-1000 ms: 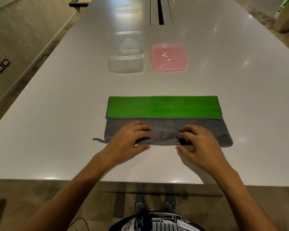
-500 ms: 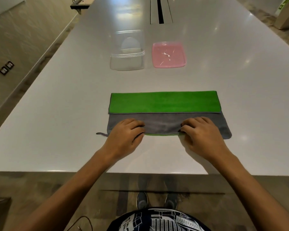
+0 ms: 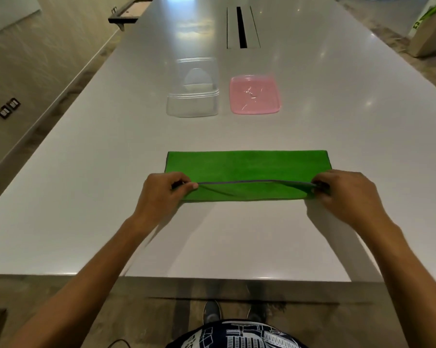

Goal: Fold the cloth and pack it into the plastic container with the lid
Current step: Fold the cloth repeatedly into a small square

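Observation:
A green cloth [image 3: 247, 165] with a thin grey hem lies as a long narrow strip across the white table [image 3: 86, 172]. My left hand [image 3: 161, 193] pinches its near left corner. My right hand [image 3: 342, 194] pinches its near right corner, so the near flap stands lifted and stretched between them, green side showing. Beyond the cloth, a clear plastic container [image 3: 193, 96] stands open, and a pink lid [image 3: 254, 94] lies flat on the table just to its right.
A dark cable slot [image 3: 242, 27] runs along the table's middle at the far end. The table's near edge [image 3: 212, 277] is close to my body. A cardboard box with a plant [image 3: 429, 35] stands on the floor at the far right.
Both hands slid from the middle of the grey flap out to its near corners and lifted it forward. The grey side has turned under, so only green shows.

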`<state>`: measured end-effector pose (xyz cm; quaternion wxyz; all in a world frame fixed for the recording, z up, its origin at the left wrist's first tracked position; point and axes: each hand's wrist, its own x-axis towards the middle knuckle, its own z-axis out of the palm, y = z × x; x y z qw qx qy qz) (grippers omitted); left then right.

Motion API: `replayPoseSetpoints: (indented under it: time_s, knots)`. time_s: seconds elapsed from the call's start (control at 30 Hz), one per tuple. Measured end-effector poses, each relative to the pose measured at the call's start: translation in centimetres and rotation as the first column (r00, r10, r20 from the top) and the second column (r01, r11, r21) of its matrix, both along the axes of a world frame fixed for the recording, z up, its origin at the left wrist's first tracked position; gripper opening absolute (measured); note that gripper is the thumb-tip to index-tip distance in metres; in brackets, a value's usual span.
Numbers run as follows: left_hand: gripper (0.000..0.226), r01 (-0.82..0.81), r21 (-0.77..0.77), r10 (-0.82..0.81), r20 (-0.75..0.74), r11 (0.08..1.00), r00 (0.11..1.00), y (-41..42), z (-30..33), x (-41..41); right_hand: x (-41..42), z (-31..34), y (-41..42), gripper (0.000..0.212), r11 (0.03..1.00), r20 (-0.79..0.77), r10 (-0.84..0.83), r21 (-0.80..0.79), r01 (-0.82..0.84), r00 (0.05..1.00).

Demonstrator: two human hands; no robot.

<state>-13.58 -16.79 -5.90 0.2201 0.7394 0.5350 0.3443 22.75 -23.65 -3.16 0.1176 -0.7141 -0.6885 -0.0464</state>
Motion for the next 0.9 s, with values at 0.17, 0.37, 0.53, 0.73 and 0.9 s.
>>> replayPoseSetpoints:
  time_s: [0.17, 0.37, 0.53, 0.73, 0.9]
  knots:
    - [0.018, -0.054, -0.031, 0.055, 0.027, 0.998, 0.998, 3.0, 0.1, -0.3, 1.6, 0.1, 1.7, 0.014, 0.998, -0.086, -0.061, -0.012, 0.060, 0.994]
    - [0.028, -0.083, -0.025, 0.083, -0.029, 0.996, 0.996, 5.7, -0.2, -0.2, 2.5, -0.3, 3.3, 0.015, 0.986, -0.182, -0.155, -0.093, 0.140, 0.971]
    - [0.031, -0.126, 0.020, 0.128, -0.130, 0.992, 0.983, 6.5, -0.6, -0.2, 2.8, -0.8, 3.7, 0.015, 0.966, -0.193, -0.249, -0.122, 0.228, 0.949]
    - [0.028, -0.177, 0.171, 0.216, -0.251, 0.969, 0.943, 6.3, -0.6, 0.1, 1.6, -1.1, 3.6, 0.034, 0.940, -0.072, -0.338, 0.015, 0.340, 0.939]
    - [0.034, 0.033, 0.197, -0.010, -0.114, 0.980, 0.993, 5.1, 0.1, 4.4, -3.8, -1.3, 4.9, 0.050, 0.991, -0.062, -0.112, 0.063, 0.116, 0.992]
